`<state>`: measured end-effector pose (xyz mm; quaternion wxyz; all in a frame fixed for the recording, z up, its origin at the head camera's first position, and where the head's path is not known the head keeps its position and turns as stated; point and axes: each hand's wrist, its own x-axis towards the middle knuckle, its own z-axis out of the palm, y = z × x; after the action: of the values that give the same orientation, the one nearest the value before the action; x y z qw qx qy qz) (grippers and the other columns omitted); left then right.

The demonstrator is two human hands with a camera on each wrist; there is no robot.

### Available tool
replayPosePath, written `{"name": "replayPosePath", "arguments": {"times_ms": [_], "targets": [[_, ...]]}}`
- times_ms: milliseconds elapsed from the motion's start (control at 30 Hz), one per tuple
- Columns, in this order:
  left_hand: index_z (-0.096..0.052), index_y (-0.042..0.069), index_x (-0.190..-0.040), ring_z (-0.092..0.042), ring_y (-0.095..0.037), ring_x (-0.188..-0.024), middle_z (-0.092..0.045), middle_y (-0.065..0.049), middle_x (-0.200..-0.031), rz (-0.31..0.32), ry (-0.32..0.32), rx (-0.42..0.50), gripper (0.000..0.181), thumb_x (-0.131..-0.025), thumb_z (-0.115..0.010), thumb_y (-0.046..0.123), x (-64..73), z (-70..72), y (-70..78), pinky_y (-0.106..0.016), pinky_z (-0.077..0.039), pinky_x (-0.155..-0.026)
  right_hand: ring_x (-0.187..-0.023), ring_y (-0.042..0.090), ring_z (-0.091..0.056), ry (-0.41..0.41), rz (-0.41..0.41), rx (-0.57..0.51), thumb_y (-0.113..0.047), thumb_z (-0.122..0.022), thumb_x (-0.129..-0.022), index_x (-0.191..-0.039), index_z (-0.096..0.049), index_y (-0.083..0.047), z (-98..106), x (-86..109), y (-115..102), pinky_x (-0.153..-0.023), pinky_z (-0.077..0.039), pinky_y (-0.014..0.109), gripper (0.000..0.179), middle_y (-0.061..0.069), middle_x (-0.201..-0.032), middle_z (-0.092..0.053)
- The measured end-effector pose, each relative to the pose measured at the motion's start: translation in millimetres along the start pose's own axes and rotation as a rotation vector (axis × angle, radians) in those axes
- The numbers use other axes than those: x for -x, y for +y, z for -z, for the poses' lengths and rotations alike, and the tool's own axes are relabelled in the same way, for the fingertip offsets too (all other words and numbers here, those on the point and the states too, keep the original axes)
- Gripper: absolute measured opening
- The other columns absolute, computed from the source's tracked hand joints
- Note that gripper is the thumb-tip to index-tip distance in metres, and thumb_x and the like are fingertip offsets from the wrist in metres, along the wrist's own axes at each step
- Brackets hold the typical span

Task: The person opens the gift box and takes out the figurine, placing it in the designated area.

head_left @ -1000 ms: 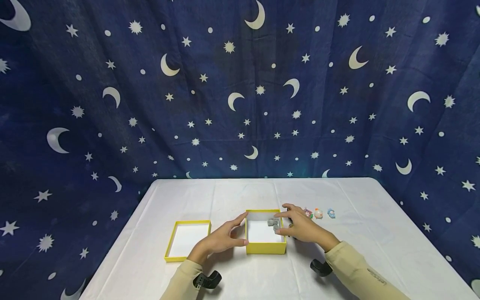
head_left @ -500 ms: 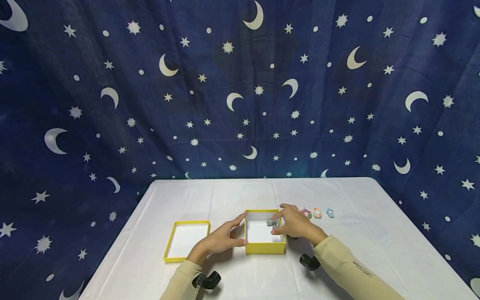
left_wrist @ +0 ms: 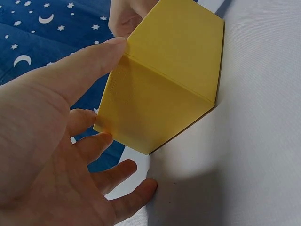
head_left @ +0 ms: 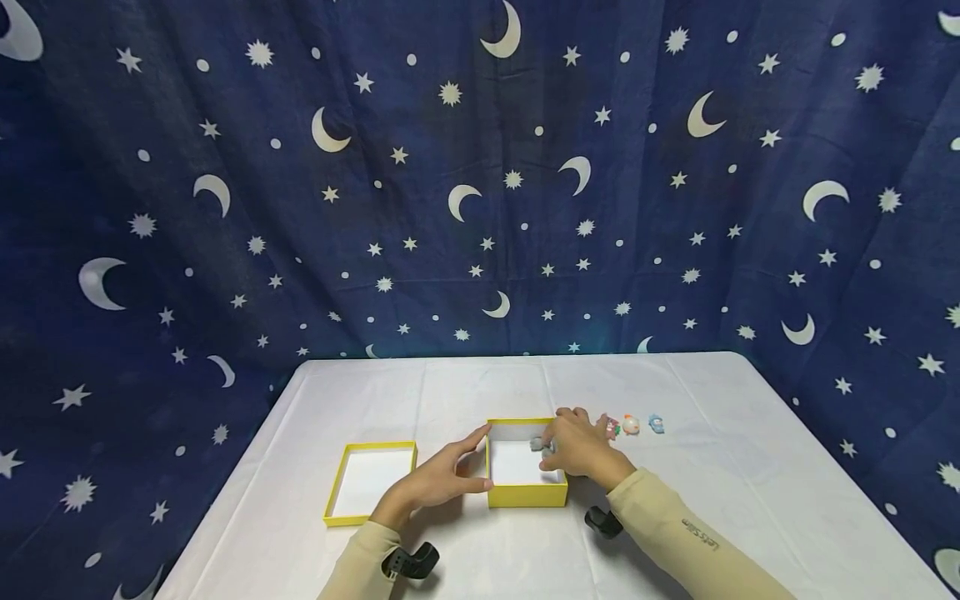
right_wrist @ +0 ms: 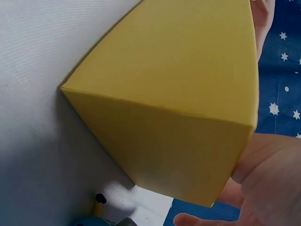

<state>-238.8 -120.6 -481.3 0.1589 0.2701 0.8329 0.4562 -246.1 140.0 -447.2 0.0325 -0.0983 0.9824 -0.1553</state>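
An open yellow box (head_left: pixel 527 497) with a white inside stands mid-table. My left hand (head_left: pixel 438 477) spans its left side with spread fingers, the thumb touching the front left corner and the fingertips at the back corner. My right hand (head_left: pixel 581 448) reaches over the right wall, thumb and fingers bent down inside. Close to those fingertips is a small grey object (head_left: pixel 536 443); more grey shows between thumb and fingers, and whether it is gripped I cannot tell. In the right wrist view the box wall (right_wrist: pixel 160 61) hides the fingertips.
A shallow yellow-rimmed lid (head_left: pixel 371 482) lies at the left, its white inside up. Right of the box, small pink (head_left: pixel 612 427), orange-white (head_left: pixel 631 425) and blue (head_left: pixel 656 423) figures form a row. A teal thing (right_wrist: pixel 91 221) sits beside the box in the right wrist view.
My right hand has moved left, further over the box, its thumb and fingers drawing closer around the grey piece. The left hand has kept its place on the box.
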Motion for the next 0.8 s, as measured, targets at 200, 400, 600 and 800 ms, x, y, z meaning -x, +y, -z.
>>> {"name": "replayPosePath", "arguments": {"times_ms": [200, 400, 600, 800], "targets": [[-0.020, 0.017, -0.163, -0.025, -0.039, -0.155, -0.019, -0.009, -0.171, -0.008, -0.008, 0.013, 0.086, -0.094, -0.072, 0.023, -0.7, -0.2, -0.8, -0.055, -0.028, -0.124, -0.123, 0.042, -0.051, -0.009, -0.007, 0.028, -0.027, -0.091, -0.072, -0.088, -0.078, -0.015, 2, 0.4, -3, -0.107, -0.015, 0.088, 0.023, 0.009, -0.109, -0.066], [-0.020, 0.015, -0.163, -0.024, -0.039, -0.155, -0.019, -0.009, -0.171, -0.013, -0.006, 0.013, 0.087, -0.094, -0.072, 0.022, 0.2, 0.5, 0.1, -0.056, -0.027, -0.124, -0.106, 0.036, -0.056, 0.000, 0.019, 0.050, -0.021, -0.090, -0.073, -0.080, -0.072, -0.012, 1, -0.3, -6, -0.107, -0.025, 0.083, 0.020, 0.006, -0.096, -0.064], [-0.020, 0.016, -0.163, -0.024, -0.040, -0.155, -0.018, -0.009, -0.171, -0.011, -0.010, 0.015, 0.086, -0.094, -0.072, 0.023, 0.3, 0.7, -0.3, -0.056, -0.027, -0.124, -0.080, 0.025, -0.049, -0.014, 0.025, 0.074, -0.013, -0.086, -0.075, -0.068, -0.063, -0.013, 1, -2.4, -8, -0.083, -0.045, 0.056, 0.023, 0.003, -0.080, -0.056], [-0.022, 0.020, -0.163, -0.024, -0.038, -0.155, -0.021, -0.007, -0.170, 0.005, 0.001, -0.007, 0.086, -0.094, -0.073, 0.025, 0.6, 1.0, -1.2, -0.059, -0.023, -0.125, -0.080, 0.024, -0.050, -0.038, 0.012, 0.122, -0.014, -0.085, -0.077, -0.070, -0.061, -0.015, 1, -4.9, -12, -0.074, -0.045, 0.045, 0.025, 0.002, -0.079, -0.055]]}}
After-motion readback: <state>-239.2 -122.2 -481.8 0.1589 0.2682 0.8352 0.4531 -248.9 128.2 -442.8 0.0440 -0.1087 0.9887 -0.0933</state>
